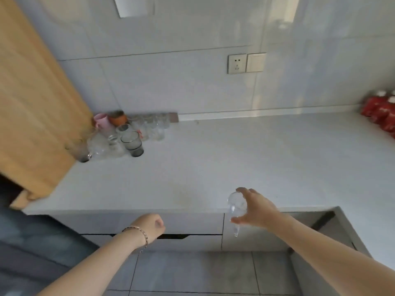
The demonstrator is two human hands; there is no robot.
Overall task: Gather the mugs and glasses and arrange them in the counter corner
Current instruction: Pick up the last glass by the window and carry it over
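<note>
Clear stemmed glass (236, 207), bowl in right hand's (255, 207) grip, tilted; left hand (152, 225) a loose empty fist.

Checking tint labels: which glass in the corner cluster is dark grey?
The smoked grey tumbler at the cluster's front edge, nearest the camera; the glasses around it are clear.

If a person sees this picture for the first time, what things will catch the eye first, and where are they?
The right hand holds a clear glass above the front edge of the counter. In the far left corner, beside a wooden panel, stands a crowd of glasses with a pink mug and an orange cup behind. Red bottles sit at the far right.
</note>
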